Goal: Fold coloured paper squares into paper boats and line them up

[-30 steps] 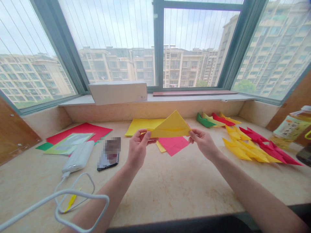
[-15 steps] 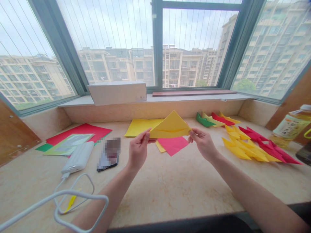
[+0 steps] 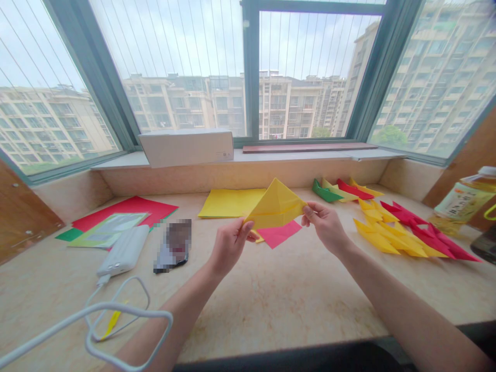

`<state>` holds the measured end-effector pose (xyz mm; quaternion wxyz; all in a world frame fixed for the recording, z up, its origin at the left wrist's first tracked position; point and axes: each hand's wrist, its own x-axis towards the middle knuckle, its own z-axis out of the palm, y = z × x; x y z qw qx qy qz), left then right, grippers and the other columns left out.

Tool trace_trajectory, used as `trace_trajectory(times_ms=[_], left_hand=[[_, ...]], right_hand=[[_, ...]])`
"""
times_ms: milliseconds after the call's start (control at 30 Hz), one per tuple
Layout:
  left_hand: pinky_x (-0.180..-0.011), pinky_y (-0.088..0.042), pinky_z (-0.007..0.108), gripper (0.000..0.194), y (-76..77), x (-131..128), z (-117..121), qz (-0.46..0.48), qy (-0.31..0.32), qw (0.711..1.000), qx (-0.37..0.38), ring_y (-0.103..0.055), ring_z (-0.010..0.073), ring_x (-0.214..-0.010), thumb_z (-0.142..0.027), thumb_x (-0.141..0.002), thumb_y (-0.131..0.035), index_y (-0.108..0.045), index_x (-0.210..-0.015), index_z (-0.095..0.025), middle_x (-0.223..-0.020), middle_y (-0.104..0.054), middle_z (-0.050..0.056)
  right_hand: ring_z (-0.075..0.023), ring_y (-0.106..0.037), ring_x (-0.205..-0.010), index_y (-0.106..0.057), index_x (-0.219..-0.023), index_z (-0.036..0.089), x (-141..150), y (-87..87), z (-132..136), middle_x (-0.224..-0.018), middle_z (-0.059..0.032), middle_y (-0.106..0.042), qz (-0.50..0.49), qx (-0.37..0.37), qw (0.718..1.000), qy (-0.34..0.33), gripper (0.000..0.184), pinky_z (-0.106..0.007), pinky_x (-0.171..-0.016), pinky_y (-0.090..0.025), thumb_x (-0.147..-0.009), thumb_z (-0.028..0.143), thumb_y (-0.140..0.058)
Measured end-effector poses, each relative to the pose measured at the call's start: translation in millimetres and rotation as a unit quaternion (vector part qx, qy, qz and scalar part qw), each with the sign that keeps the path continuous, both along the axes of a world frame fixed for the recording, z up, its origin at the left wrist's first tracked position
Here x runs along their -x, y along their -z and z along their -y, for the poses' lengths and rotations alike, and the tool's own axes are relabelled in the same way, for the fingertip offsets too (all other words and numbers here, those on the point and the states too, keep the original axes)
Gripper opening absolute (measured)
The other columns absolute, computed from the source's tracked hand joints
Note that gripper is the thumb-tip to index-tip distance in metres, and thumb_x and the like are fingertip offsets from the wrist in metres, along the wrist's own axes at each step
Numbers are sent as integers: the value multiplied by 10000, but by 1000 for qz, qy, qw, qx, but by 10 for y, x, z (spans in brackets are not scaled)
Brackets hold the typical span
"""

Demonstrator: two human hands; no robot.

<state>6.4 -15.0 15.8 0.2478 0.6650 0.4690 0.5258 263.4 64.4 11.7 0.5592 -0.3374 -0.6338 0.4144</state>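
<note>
Folded yellow paper (image 3: 276,205) is pinched by left hand (image 3: 231,241) and right hand (image 3: 324,223) — it could be torn by uneven pulling.

A folded sheet of plain yellow paper (image 3: 276,206), shaped roughly like a triangle, held up with its broad face toward the viewer. Its 1 peak points upward; its 2 lower corners spread to either side, the left sitting lower than the right, so it tilts. A crease crosses its lower part. It hides the far part of the pink sheet (image 3: 278,237).
</note>
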Motion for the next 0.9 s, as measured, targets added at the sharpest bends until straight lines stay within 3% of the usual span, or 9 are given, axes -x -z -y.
trace_trajectory(times_ms=[133, 267, 433, 567, 733, 900], left_hand=[[-528, -558, 253, 496, -73, -41, 11, 73, 29, 996, 32, -699, 169, -547, -570, -941, -477, -630, -770, -129, -676, -727, 80], [-403, -471, 223, 500, -94, -73, 15, 101, 36, 993, 58, -617, 147, -409, -604, -941, -431, -525, -707, -173, -493, -619, 5], [-380, -349, 192, 404, -40, -67, 9, 5, -22, 997, 69, -483, 114, -301, -557, -979, -371, -507, -846, -200, -368, -479, -95], [-424, -345, 204, 434, -20, -31, -17, -64, -72, 992, 86, -476, 107, -307, -528, -985, -346, -435, -696, -217, -360, -466, -84], [-423, -321, 214, 477, -13, 17, -52, -61, -50, 989, 128, -465, 113, -308, -542, -975, -323, -418, -633, -222, -352, -479, -61], [-479, -338, 233, 484, -14, 43, -50, -125, -54, 989, 66, -472, 126, -362, -559, -963, -365, -432, -618, -226, -394, -480, -50]], right_hand=[[-114, -492, -534, -721, -914, 153, -73, -58, -30, -580, 11, -605, 2, -13, 1000, -6, 350, -258, -538, -397, -823, 491, -707], [-118, -497, -515, -719, -1025, 164, -63, -96, -27, -573, 22, -609, -46, -15, 998, 25, 408, -256, -511, -391, -768, 478, -762], [-131, -515, -534, -761, -957, 143, -21, -97, -8, -564, 2, -614, -26, -11, 998, 58, 432, -275, -529, -425, -748, 521, -755], [-145, -537, -580, -738, -1109, 125, -14, -64, -11, -613, -9, -635, 28, -14, 999, 40, 547, -290, -561, -462, -746, 535, -744], [-169, -585, -624, -673, -1248, 123, -4, 15, -18, -711, -41, -695, 74, -25, 996, 38, 640, -320, -594, -504, -746, 513, -742], [-182, -592, -613, -685, -1225, 94, -35, 49, -54, -698, -53, -692, 106, -44, 992, 56, 579, -318, -564, -489, -804, 492, -686]])
